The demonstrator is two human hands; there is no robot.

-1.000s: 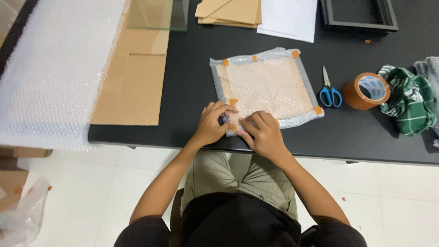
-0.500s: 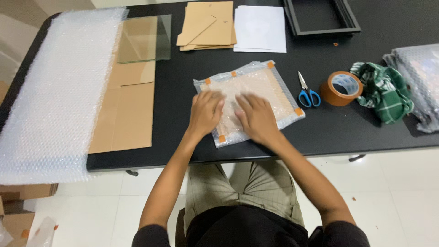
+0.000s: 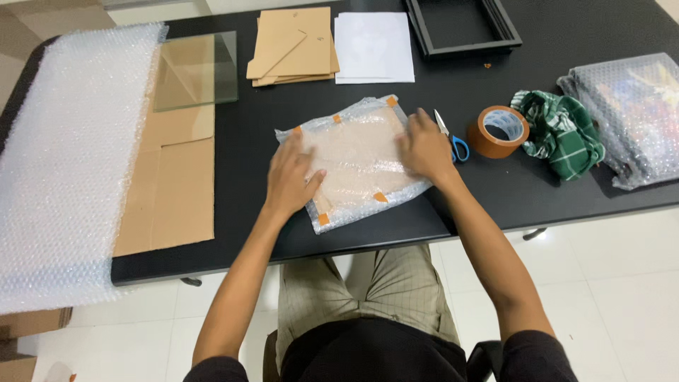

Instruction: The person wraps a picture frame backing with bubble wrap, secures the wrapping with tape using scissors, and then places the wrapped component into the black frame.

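Observation:
A flat parcel wrapped in bubble wrap (image 3: 357,152), taped with orange-brown strips at its corners, lies on the black table (image 3: 244,134) in front of me. My left hand (image 3: 290,177) rests flat on the parcel's left side, fingers spread. On the parcel's right edge lies my right hand (image 3: 424,145), palm down. Neither hand holds anything. Blue-handled scissors (image 3: 453,138) lie just right of my right hand, beside a roll of brown tape (image 3: 501,131).
A wide bubble wrap sheet (image 3: 71,155) and flat cardboard (image 3: 170,191) cover the table's left. A glass pane (image 3: 194,69), cardboard pieces (image 3: 293,46), white paper (image 3: 373,46) and a black frame (image 3: 463,27) lie at the back. Green cloth (image 3: 559,134) and another wrapped parcel (image 3: 633,117) sit right.
My hands have moved from the parcel's near edge, over its middle, out to its left and right sides. The head camera has risen and shows more of the table.

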